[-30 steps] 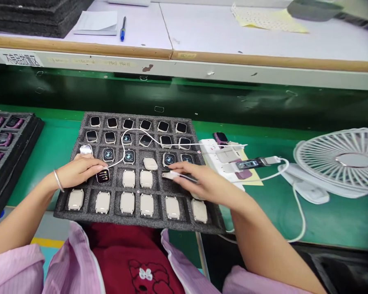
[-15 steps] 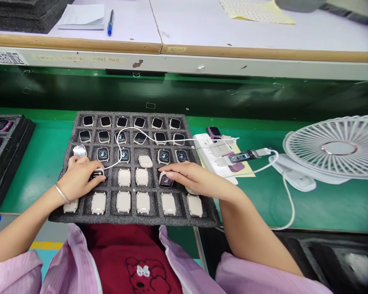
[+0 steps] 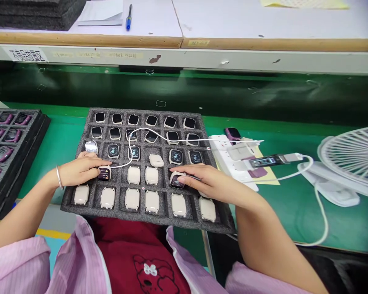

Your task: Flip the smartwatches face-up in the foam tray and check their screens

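"What's at the left hand point(image 3: 79, 169)?"

"On my feed, its thumb and index finger touch the lit watch point(image 3: 104, 174), left of centre in the frame. I can't tell whether they grip it. The white cable point(image 3: 202, 140) reaches the index fingertip."

"And the right hand point(image 3: 207, 180)?"

"I see its fingers pinching the tilted watch point(image 3: 177, 180) just right of centre, thumb over the screen. Both watches are over the dark foam tray point(image 3: 125, 214), among rows of others."

"Around it?"

"I've got the power strip point(image 3: 218, 143) right of the tray, the white fan point(image 3: 355, 157) at the right edge, and purple watches point(image 3: 12, 134) at far left, all on the green worktop point(image 3: 279, 216)."
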`<state>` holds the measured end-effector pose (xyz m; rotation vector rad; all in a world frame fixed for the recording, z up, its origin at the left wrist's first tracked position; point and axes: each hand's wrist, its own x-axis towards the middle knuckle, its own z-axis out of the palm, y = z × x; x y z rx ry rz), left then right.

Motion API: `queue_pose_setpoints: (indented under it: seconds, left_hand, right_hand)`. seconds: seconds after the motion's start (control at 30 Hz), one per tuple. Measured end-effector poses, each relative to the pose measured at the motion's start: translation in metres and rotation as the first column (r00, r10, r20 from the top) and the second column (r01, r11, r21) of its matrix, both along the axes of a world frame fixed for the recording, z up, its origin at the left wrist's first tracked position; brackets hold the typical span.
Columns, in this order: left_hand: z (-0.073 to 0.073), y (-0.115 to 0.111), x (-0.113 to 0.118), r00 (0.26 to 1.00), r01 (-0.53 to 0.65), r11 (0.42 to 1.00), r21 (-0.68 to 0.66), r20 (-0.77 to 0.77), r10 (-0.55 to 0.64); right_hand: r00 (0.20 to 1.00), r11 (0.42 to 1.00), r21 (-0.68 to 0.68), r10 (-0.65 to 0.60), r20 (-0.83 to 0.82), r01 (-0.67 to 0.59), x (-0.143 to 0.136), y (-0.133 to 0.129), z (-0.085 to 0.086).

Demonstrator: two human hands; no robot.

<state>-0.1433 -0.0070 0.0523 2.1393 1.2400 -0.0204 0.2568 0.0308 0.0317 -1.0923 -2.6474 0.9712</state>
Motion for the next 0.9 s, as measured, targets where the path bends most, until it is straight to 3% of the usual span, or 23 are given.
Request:
queue_pose_setpoints:
  seconds: [0.23, 0.57, 0.9]
  left_hand:
    - [-0.007, -0.01, 0.014, 0.991, -0.109, 0.985, 0.136, -0.06, 0.118]
    - [0.004, -0.001, -0.002, 0.997, -0.07, 0.997, 0.015, 0.043, 0.069]
    - [-0.004, 0.002, 0.006, 0.996, -0.083, 0.995, 0.057, 0.014, 0.083]
  right_hand:
    - [1.0, 1.0, 0.028, 0.005, 0.016, -0.006, -0.002, 0.0, -0.001]
    - [1.0, 1.0, 0.014, 0.012, 0.002, -0.012, -0.002, 0.0, -0.002]
    - [1.0, 0.999, 0.042, -0.025, 0.013, 0.025, -0.001, -0.002, -0.008]
